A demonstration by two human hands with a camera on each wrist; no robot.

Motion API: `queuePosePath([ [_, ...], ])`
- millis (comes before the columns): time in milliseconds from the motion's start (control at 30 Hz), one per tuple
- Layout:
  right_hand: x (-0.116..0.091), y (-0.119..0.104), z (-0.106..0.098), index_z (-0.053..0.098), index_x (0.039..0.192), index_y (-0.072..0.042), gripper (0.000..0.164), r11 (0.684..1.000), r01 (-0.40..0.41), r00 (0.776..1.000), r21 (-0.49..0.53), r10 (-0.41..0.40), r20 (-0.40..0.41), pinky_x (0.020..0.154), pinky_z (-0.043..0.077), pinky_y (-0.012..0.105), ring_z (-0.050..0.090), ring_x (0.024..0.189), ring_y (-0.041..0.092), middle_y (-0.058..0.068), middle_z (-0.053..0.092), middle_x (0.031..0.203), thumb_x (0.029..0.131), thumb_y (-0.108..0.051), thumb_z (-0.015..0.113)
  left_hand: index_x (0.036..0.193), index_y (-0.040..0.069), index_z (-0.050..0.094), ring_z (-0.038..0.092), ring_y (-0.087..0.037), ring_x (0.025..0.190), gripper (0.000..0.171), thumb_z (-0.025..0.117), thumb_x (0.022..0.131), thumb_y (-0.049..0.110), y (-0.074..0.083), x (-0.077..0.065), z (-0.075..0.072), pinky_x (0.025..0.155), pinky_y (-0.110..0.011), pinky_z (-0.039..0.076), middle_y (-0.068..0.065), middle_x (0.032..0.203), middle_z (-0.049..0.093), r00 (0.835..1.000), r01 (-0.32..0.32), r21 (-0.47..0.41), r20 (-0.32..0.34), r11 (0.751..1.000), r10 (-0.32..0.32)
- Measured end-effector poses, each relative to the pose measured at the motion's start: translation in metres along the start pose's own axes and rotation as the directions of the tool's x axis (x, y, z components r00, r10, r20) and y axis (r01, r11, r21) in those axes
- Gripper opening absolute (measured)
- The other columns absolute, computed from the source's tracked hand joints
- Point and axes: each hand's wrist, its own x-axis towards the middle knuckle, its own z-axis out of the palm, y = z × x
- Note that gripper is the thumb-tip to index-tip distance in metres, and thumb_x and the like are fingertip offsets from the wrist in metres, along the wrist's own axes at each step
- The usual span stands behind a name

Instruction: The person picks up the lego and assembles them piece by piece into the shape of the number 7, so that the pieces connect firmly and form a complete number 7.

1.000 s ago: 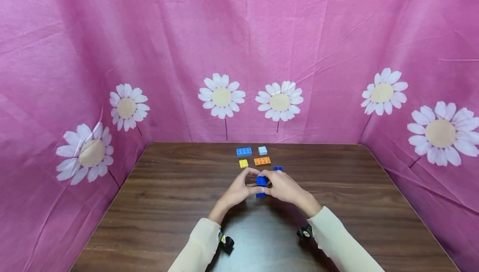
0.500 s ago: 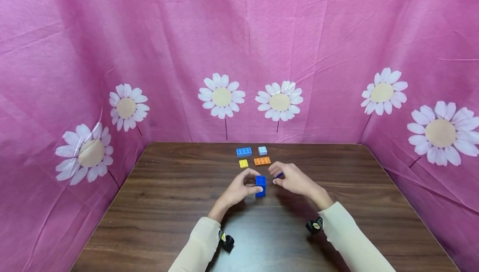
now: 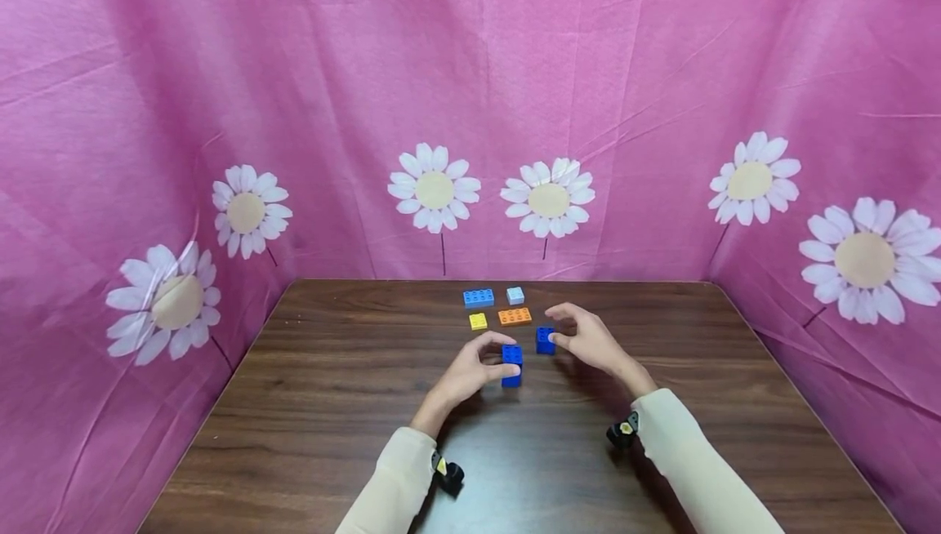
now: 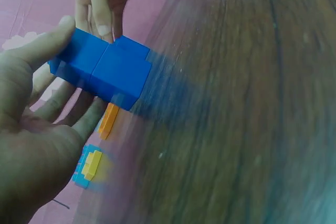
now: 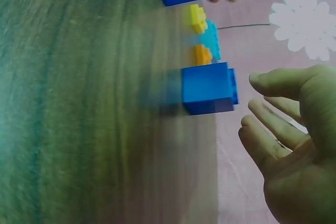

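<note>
My left hand grips a stack of two dark blue toy building bricks, thumb on the near side and fingers behind. The stack stands upright on the table; in the left wrist view a seam runs between the two bricks. Just right of the stack sits a single dark blue brick, its studs up. My right hand is spread beside this single brick and holds nothing. In the right wrist view, a gap shows between the right fingers and the brick's studded top.
Behind the hands on the wooden table lie a yellow brick, an orange brick, a lighter blue brick and a pale blue brick. A pink curtain with daisies surrounds the table's back and sides.
The right hand has left the stack and moved right to the single blue brick; its fingers were round that brick and are now spread apart from it. The left hand stays on the stack.
</note>
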Motion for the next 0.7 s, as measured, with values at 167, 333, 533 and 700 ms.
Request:
queuePosePath([
  [167, 0.003, 0.007, 0.010, 0.062, 0.141, 0.000, 0.049, 0.999, -0.014, 0.998, 0.031, 0.012, 0.066, 0.110, 0.049, 0.064, 0.062, 0.133, 0.044, 0.022, 0.067, 0.141, 0.096, -0.011, 0.079, 0.127, 0.010, 0.074, 0.072, -0.023, 0.115, 0.035, 0.083, 0.094, 0.019, -0.003, 0.002, 0.002, 0.099, -0.035, 0.060, -0.013, 0.127, 0.074, 0.998, 0.009, -0.011, -0.054, 1.000, -0.010],
  [333, 0.003, 0.010, 0.020, 0.067, 0.136, -0.002, 0.044, 0.999, -0.026, 0.995, 0.027, 0.024, 0.093, 0.102, 0.056, 0.057, 0.068, 0.122, 0.037, 0.020, 0.072, 0.132, 0.096, -0.012, 0.080, 0.127, 0.011, 0.074, 0.073, -0.024, 0.115, 0.036, 0.084, 0.094, 0.018, -0.006, 0.004, 0.005, 0.096, -0.033, 0.061, -0.011, 0.125, 0.075, 0.998, 0.021, -0.030, -0.063, 0.999, -0.023],
  [533, 0.002, 0.009, 0.025, 0.072, 0.125, -0.006, 0.033, 0.998, -0.055, 0.997, 0.014, 0.055, 0.055, 0.096, 0.059, 0.053, 0.071, 0.108, 0.030, 0.016, 0.077, 0.118, 0.093, -0.010, 0.082, 0.126, 0.010, 0.074, 0.073, -0.024, 0.115, 0.034, 0.084, 0.094, 0.017, -0.007, 0.004, 0.007, 0.097, -0.034, 0.061, -0.010, 0.123, 0.075, 0.998, 0.000, -0.019, -0.058, 1.000, -0.001],
  [700, 0.002, 0.009, 0.027, 0.073, 0.124, -0.007, 0.033, 0.997, -0.080, 0.996, 0.015, 0.079, 0.051, 0.097, 0.059, 0.054, 0.072, 0.110, 0.032, 0.017, 0.077, 0.119, 0.093, -0.011, 0.083, 0.126, 0.016, 0.075, 0.072, -0.019, 0.114, 0.034, 0.084, 0.094, 0.019, -0.009, 0.005, 0.006, 0.100, -0.034, 0.060, -0.004, 0.121, 0.074, 0.998, 0.000, 0.016, -0.058, 1.000, 0.001],
])
